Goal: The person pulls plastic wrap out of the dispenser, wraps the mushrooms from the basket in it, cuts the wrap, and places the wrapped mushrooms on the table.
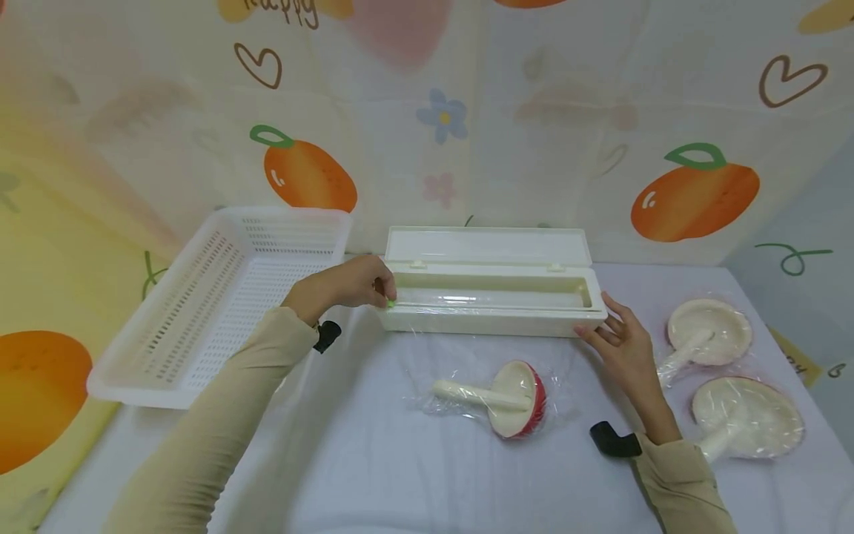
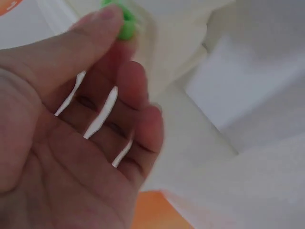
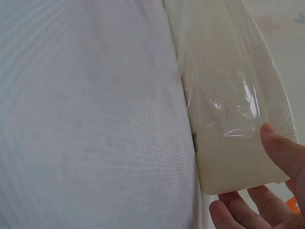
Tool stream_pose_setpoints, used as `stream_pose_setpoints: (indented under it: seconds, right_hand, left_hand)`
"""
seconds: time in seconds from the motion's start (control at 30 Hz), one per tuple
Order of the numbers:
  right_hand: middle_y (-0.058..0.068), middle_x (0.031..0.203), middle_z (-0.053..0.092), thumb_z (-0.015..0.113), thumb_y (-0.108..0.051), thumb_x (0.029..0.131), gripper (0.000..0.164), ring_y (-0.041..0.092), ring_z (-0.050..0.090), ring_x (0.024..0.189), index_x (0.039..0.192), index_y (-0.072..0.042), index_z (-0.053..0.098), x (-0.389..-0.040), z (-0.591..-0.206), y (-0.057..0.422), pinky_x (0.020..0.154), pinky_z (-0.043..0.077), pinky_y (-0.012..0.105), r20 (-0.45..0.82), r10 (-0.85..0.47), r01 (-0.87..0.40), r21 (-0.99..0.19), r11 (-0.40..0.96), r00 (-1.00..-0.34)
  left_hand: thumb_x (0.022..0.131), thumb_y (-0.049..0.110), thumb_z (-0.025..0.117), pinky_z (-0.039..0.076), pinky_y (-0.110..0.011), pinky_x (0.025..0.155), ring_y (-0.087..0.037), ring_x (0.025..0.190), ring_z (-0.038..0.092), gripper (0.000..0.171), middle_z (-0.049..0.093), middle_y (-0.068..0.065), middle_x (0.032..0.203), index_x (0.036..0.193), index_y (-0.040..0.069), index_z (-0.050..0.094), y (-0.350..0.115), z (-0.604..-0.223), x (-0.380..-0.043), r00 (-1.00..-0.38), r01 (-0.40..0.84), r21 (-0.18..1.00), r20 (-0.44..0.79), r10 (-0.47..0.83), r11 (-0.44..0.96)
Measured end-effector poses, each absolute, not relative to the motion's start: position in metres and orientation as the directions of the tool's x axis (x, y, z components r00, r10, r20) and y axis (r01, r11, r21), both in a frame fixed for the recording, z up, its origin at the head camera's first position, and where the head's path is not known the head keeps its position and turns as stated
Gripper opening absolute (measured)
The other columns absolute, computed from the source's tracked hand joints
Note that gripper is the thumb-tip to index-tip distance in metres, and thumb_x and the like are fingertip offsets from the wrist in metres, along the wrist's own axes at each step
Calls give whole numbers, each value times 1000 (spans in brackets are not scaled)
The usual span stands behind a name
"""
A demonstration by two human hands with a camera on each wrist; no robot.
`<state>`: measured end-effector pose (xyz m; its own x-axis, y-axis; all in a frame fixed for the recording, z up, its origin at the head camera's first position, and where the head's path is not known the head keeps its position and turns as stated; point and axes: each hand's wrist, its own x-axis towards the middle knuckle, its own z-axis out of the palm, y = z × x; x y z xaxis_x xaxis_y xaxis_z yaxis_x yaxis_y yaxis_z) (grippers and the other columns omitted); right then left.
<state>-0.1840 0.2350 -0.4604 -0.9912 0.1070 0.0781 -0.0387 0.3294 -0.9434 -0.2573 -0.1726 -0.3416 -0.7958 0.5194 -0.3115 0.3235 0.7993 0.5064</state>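
A long white cling film dispenser box (image 1: 480, 322) lies with its lid (image 1: 487, 246) raised at the back. My left hand (image 1: 350, 282) pinches a small bright green slider (image 2: 127, 28) between thumb and fingertip at the box's left end. At the other end, my right hand (image 1: 620, 345) grips the corner, its thumb on the front face and its fingers against the end wall, as the right wrist view shows. Clear film (image 3: 228, 100) hangs over the box's front. Nearby lies a film-wrapped, handled piece (image 1: 517, 400) with a cream face and a red back.
To the left stands a white perforated plastic basket (image 1: 167, 397). Two more cream handled pieces in clear wrap, an upper one (image 1: 717, 326) and a lower one (image 1: 754, 415), lie at the table's right edge. A printed curtain (image 1: 507, 163) hangs close behind the box.
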Motion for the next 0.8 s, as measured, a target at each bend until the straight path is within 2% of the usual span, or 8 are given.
stream_pose_setpoints:
  seconds: [0.23,0.33,0.4,0.47,0.57,0.63,0.7,0.8]
  right_hand:
    - [30,148,43,72,-9,90,73,-22,54,90,151,-1,33,-184,-461,236,76,49,5,83,98,-46,-942,331,-992]
    - [28,148,44,73,-12,90,75,-8,62,101,152,-4,33,-184,-460,237,76,49,4,72,96,-31,-926,377,-993]
    - [27,148,45,74,-16,90,76,7,64,110,153,-6,33,-184,-459,238,75,48,3,65,98,-18,-907,421,-993]
    - [27,147,46,74,-17,89,77,11,64,111,154,-8,33,-184,-458,240,75,47,3,61,97,-12,-897,441,-993]
    - [28,146,47,74,-16,89,77,-6,64,101,153,-7,33,-184,-459,240,74,47,2,67,96,-20,-903,429,-993]
    - [29,146,47,74,-15,90,76,-20,56,91,153,-6,33,-184,-460,240,75,47,3,68,93,-24,-914,405,-993]
    - [29,146,47,74,-16,90,76,-22,54,90,153,-7,33,-184,-460,240,75,47,3,63,93,-21,-917,399,-994]
    - [29,146,46,74,-18,90,77,-15,58,96,154,-8,32,-184,-460,240,75,47,3,54,94,-11,-913,408,-994]
  left_hand:
    - [87,-5,67,50,-29,79,-19,85,58,9,69,-9,92,91,2,71,-180,-342,-256,-798,321,506,-311,517,800]
    - [88,-5,67,49,-30,80,-20,86,58,9,67,-8,91,92,3,69,-179,-340,-254,-797,334,486,-312,518,807]
    - [89,-5,66,49,-31,80,-20,87,58,8,66,-9,90,93,2,68,-179,-340,-252,-793,345,484,-307,525,804]
    - [89,-5,65,49,-30,79,-20,86,57,8,66,-9,88,93,2,68,-178,-341,-252,-792,356,487,-295,534,798]
    - [89,-4,66,48,-28,77,-19,82,57,7,66,-8,86,93,1,68,-173,-343,-252,-788,375,497,-274,551,783]
    - [89,-3,67,48,-27,75,-17,80,56,7,66,-7,85,94,2,70,-168,-344,-253,-783,384,503,-267,562,774]
    - [89,-1,68,47,-26,75,-16,79,55,8,66,-6,84,95,3,71,-162,-344,-254,-778,389,511,-264,571,767]
    - [89,1,69,47,-26,76,-16,79,56,8,67,-6,85,96,3,71,-154,-344,-256,-769,383,532,-269,580,755]
